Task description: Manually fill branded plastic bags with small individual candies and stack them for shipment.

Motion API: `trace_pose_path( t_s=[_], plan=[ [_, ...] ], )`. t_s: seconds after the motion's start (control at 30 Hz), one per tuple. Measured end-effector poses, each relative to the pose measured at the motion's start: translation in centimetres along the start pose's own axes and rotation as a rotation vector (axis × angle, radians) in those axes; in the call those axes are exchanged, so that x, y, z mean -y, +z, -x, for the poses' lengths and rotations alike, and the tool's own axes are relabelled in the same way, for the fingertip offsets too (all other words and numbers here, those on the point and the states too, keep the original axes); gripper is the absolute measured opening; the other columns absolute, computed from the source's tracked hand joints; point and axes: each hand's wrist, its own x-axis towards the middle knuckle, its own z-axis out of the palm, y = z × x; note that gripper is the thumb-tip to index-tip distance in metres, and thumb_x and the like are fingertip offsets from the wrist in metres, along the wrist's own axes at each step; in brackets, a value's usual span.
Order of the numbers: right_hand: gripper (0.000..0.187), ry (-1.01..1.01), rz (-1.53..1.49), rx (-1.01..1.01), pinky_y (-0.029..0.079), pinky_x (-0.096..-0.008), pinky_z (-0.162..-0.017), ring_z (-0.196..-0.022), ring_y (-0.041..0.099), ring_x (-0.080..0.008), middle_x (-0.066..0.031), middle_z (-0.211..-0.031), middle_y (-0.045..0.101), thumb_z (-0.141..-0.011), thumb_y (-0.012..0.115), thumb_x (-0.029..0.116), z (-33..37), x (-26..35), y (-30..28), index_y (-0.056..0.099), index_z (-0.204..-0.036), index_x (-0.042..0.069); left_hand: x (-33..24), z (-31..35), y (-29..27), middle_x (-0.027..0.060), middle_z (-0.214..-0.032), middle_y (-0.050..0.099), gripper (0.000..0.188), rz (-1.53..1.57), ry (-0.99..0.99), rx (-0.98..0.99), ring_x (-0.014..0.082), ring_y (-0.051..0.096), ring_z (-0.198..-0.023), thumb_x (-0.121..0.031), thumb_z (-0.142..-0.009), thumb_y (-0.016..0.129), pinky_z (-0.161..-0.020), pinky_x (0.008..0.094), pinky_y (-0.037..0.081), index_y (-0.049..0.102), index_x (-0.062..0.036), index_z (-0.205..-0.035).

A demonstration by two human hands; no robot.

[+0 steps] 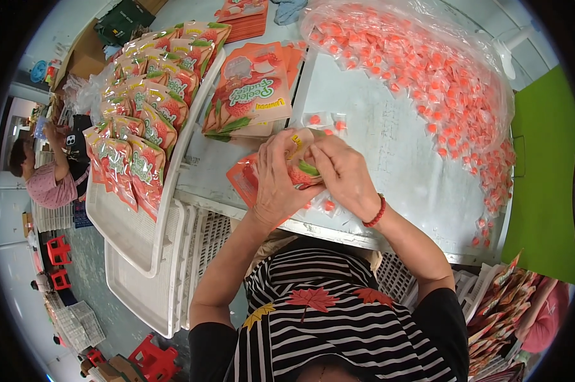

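At the near edge of the metal table, my left hand [278, 172] is closed round a printed pink candy pouch [298, 170]. My right hand [346, 170] has its fingers bent at the pouch's upper part, and a red beaded bracelet [378, 211] circles that wrist. Whether anything small sits within the right fingers is hidden. Below the left hand lies another flat pouch [241, 179]. Wrapped red candies [329, 205] lie partly under the right hand, and a few more wrapped candies [316, 120] are just beyond it. A stack of flat pouches [252, 89] lies farther left.
A large heap of wrapped candies [434, 83] spreads from a clear plastic bag across the far right. Filled pouches [149, 102] stand in rows on a white tray [125, 232] at left. A green panel [545, 172] borders the right side. Another person [52, 181] works far left.
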Motion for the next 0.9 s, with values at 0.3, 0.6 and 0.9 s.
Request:
trace_pose_path(
  t_s=[0.3,0.6,0.9],
  plan=[
    [0.024,-0.335,0.126,0.202,0.047,-0.0377,-0.080,-0.086,0.060,-0.0314,-0.0158,-0.088,0.062,-0.090,0.054,0.019,-3.7,2.2,0.2,0.063,-0.087,-0.003,0.2,-1.1,0.4,0.0208,-0.130,0.039,0.091,-0.035,0.087,0.056,0.0390,0.042,-0.117,-0.022,-0.063,0.081,-0.098,0.0464,0.035,0.029,0.0012,-0.133],
    [0.022,-0.163,-0.091,0.107,0.046,-0.0382,-0.087,-0.102,0.056,-0.0334,-0.0194,-0.105,0.059,-0.090,0.051,0.012,-1.6,3.4,-2.8,0.059,-0.105,-0.001,0.2,0.1,-1.3,0.0179,-0.132,0.036,0.117,0.337,-0.088,-0.087,0.0294,0.045,-0.117,-0.016,-0.054,0.089,-0.099,0.0434,0.038,0.010,0.0011,-0.138],
    [0.054,-0.168,0.707,0.080,0.027,-0.0614,-0.101,-0.127,0.032,-0.0466,-0.0202,-0.138,0.037,-0.080,0.066,0.039,7.8,-3.7,0.9,0.055,-0.123,0.010,-0.1,0.7,-4.5,0.0228,-0.137,0.031,0.144,0.214,0.142,-0.252,0.0332,0.044,-0.117,-0.018,-0.051,0.093,-0.098,0.0455,0.039,-0.016,-0.0072,-0.144]
  ],
)
